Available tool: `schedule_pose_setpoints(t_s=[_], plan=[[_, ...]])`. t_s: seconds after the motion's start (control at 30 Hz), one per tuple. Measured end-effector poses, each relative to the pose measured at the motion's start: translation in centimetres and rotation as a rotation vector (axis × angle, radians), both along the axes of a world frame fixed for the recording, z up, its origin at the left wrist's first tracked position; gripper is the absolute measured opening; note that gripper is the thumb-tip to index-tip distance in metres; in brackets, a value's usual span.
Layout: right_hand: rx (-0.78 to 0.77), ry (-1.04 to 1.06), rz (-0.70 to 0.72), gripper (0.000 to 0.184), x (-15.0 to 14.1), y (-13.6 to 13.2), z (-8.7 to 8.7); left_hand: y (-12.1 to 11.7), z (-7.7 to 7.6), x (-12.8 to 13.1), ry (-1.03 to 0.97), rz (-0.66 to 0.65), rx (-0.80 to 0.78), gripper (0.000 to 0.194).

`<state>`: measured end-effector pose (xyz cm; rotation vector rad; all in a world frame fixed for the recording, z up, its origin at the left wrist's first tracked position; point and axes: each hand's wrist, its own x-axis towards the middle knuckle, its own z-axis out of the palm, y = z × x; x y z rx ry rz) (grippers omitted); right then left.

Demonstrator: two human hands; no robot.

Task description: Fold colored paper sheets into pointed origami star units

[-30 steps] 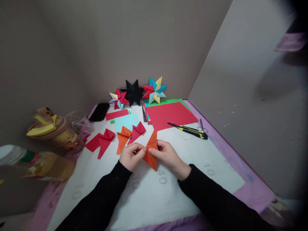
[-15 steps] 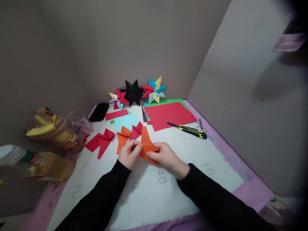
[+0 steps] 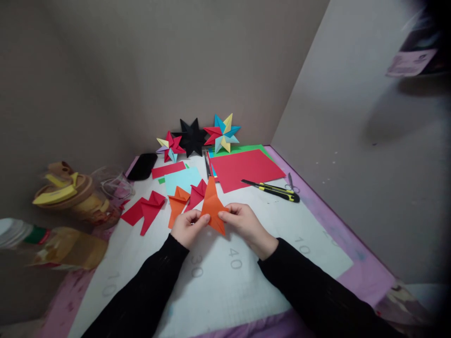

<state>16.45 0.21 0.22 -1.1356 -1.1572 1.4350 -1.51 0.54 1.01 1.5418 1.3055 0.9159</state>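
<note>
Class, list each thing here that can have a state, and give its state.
Held orange paper: folded
Left hand: pinching it
Right hand: pinching it
Black star: folded, upright
Large red sheet: unfolded
Light-blue sheet: unfolded
Phone: screen dark
Bottle: capped
Scissors: too small to tell

Head cam: worn on head; faces fwd + down over table point(image 3: 282, 291); mid-range.

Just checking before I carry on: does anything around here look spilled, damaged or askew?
No spill or damage shows. At the left, the white-capped bottle and lidded cup look steeply tilted, though that may be lens distortion near the picture's edge.
</note>
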Motion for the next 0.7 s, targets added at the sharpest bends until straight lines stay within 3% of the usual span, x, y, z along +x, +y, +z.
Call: schedule_pose_setpoints(t_s=[0.13,0.23,0.4,0.57,0.7], plan=[[0.019,0.049,-0.1,0.022,0.4,0.4,-0.1,0.4,-0.4,-0.6,-0.059,0.089,-0.014,0.036],[0.016,0.095,-0.035,0.025,-0.1,0.2,0.0,0.3,-0.4,-0.5,-0.097,0.147,-0.02,0.035],[-0.009,0.063,0.122,0.032,-1.6,-0.6,0.0,-0.2,-0.3,0.4,-0.058,0.116,-0.007,0.035],[0.0,-0.068,0.047,0.032,-1.7,-0.6,-0.4,-0.5,-0.5,0.7,-0.046,0.135,0.032,0.035],[0.018,-0.085,0.07,0.032,-1.4,-0.5,-0.3,-0.4,-0.4,0.2,-0.083,0.26,0.044,0.036]])
